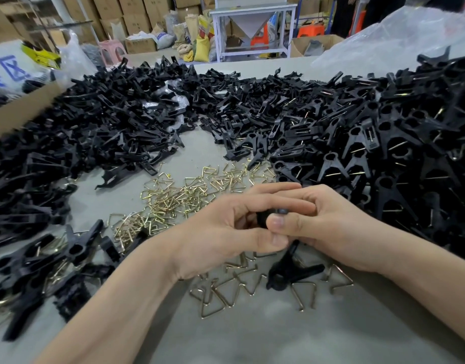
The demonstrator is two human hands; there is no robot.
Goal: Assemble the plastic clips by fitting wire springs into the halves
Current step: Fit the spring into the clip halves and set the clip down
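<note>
My left hand (226, 232) and my right hand (331, 227) meet over the middle of the table, and both grip one black plastic clip (265, 218) between curled fingers and thumbs. Most of that clip is hidden by the fingers. Brass-coloured wire springs (173, 198) lie scattered just beyond my hands, with more wire springs (226, 292) below my wrists. An assembled black clip (292, 271) lies on the table right under my hands.
A big heap of loose black clip halves (94, 122) fills the left and back. Assembled clips with springs (397, 153) pile up on the right. More clips (42, 271) lie at front left. A clear plastic bag (397, 40) sits at back right on the grey table (252, 337).
</note>
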